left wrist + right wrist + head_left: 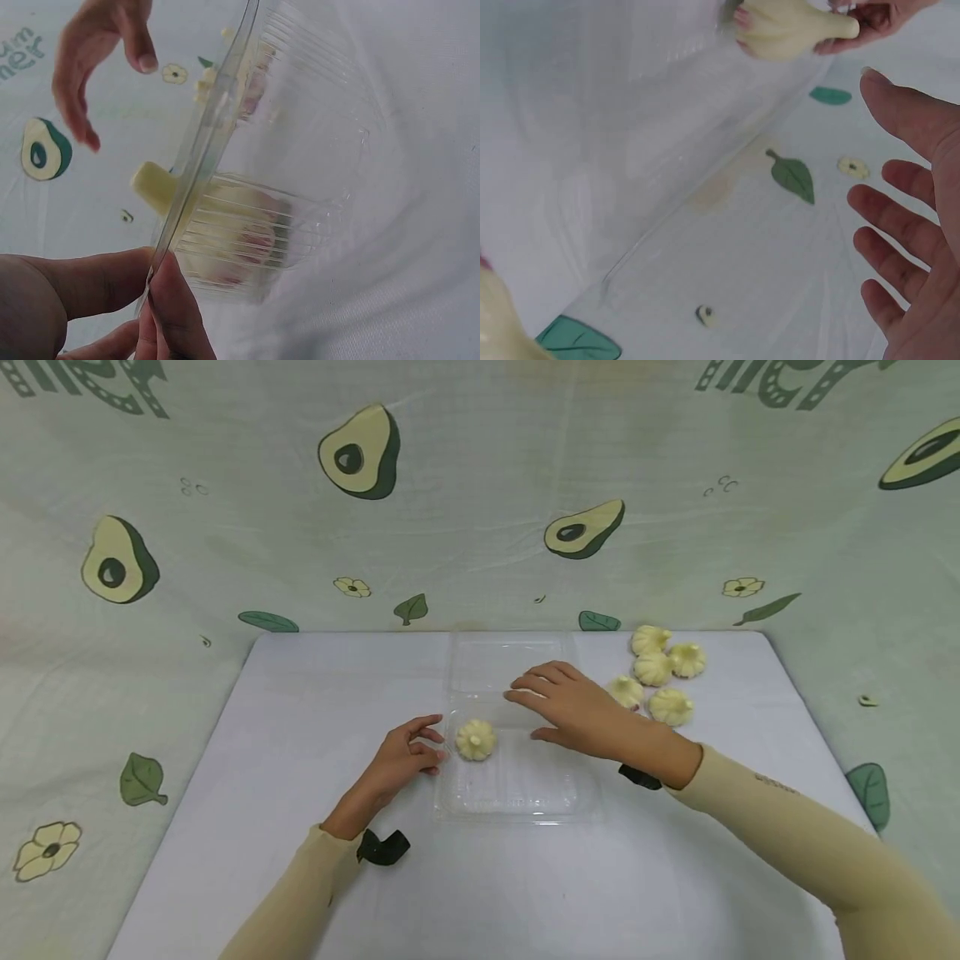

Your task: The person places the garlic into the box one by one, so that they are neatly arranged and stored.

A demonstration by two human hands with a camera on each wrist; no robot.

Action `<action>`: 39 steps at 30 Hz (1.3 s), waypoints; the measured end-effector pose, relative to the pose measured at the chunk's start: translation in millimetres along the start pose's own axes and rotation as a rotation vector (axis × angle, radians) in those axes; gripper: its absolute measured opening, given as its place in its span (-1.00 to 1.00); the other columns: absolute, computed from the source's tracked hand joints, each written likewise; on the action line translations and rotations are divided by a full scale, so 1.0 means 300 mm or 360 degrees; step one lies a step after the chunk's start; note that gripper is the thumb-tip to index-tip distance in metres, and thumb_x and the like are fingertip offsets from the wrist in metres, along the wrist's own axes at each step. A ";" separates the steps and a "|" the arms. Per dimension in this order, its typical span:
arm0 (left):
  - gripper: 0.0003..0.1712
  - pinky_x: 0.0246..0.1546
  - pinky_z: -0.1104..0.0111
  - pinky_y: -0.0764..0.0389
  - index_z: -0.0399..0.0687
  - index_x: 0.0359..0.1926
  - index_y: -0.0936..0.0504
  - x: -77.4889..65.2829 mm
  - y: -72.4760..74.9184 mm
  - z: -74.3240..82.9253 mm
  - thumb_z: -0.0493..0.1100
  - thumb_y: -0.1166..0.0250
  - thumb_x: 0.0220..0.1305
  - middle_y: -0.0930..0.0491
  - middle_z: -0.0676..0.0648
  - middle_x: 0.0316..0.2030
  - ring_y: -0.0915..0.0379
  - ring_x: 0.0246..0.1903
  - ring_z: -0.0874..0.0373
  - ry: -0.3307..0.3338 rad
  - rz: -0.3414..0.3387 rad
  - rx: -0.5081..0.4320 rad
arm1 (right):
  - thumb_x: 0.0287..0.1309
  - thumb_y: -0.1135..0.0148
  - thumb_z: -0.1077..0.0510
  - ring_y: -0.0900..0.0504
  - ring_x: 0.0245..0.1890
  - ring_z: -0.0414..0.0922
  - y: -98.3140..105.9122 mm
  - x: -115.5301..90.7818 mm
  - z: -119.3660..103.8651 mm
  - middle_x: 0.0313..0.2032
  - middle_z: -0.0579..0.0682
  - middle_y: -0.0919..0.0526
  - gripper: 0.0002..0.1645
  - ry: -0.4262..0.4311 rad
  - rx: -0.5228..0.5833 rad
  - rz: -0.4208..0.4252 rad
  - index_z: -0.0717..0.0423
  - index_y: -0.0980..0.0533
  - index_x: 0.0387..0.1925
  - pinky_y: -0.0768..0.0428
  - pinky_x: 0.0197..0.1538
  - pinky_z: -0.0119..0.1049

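Observation:
A clear plastic clamshell container (517, 777) lies on the white table with its lid folded back. One garlic bulb (476, 740) sits stem up in its left part; the left wrist view shows the same garlic bulb (232, 232) through the ribbed wall. My left hand (405, 758) pinches the container's left rim between thumb and fingers. Above the container's right side hovers my right hand (573, 710), its fingers spread and holding nothing. The right wrist view shows these loose fingers (900, 217) apart from any object.
Several garlic bulbs (651, 668) lie in a group at the back right of the table (315, 693). A printed cloth (480, 468) with avocados hangs behind and at both sides. The flat lid (502, 662) reaches the table's back edge.

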State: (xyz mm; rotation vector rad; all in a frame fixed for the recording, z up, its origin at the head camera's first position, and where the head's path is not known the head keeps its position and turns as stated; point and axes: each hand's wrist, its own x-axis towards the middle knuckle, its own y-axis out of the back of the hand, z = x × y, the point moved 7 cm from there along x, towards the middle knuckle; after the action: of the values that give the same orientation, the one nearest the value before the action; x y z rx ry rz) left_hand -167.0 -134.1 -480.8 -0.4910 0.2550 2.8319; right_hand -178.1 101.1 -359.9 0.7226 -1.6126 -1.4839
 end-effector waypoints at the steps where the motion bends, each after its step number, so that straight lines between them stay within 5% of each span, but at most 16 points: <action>1: -0.25 -0.26 0.38 -0.72 -0.29 0.55 -0.33 0.000 0.001 -0.001 -0.47 -0.34 0.39 -0.48 -0.29 0.13 -0.65 -0.24 0.07 0.0000 0.0003 0.0002 | 0.08 -0.68 0.00 -0.51 0.29 0.13 0.012 -0.025 0.017 0.23 0.09 -0.62 -0.19 -0.0031 0.0009 0.0047 0.14 -0.53 0.31 -0.45 0.40 0.08; 11: -0.24 -0.27 0.38 -0.73 -0.29 0.55 -0.32 -0.005 0.003 0.004 -0.46 -0.34 0.39 -0.49 -0.29 0.13 -0.64 -0.25 0.10 -0.0004 0.0011 0.0008 | -0.03 -0.72 0.14 -0.48 0.28 0.25 0.061 -0.306 0.207 0.28 0.22 -0.58 -0.12 -0.0550 0.0115 0.0308 0.23 -0.52 0.33 -0.40 0.31 0.30; 22: -0.25 -0.27 0.39 -0.72 -0.29 0.55 -0.32 -0.008 -0.004 0.005 -0.47 -0.33 0.40 -0.49 -0.29 0.13 -0.64 -0.24 0.12 -0.0001 0.0005 -0.0001 | -0.07 -0.73 0.12 -0.41 0.28 0.41 0.022 -0.579 0.333 0.30 0.39 -0.50 -0.02 -0.0969 0.0066 0.0330 0.40 -0.45 0.33 -0.31 0.28 0.46; 39: -0.26 -0.24 0.38 -0.72 -0.27 0.55 -0.32 -0.011 -0.004 -0.004 -0.45 -0.33 0.43 -0.48 -0.27 0.13 -0.63 -0.23 0.13 0.0011 -0.0001 -0.0031 | 0.08 -0.65 0.07 -0.39 0.28 0.48 -0.110 -0.689 0.399 0.29 0.51 -0.47 -0.01 -0.1202 0.0146 0.0130 0.45 -0.37 0.40 -0.28 0.28 0.51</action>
State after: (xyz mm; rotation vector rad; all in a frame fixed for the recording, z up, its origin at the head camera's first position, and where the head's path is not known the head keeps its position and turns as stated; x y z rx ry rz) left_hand -163.4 -134.0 -480.8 -0.5045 0.2284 2.8354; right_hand -179.0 332.6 -427.5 0.1196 -2.2391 -1.7402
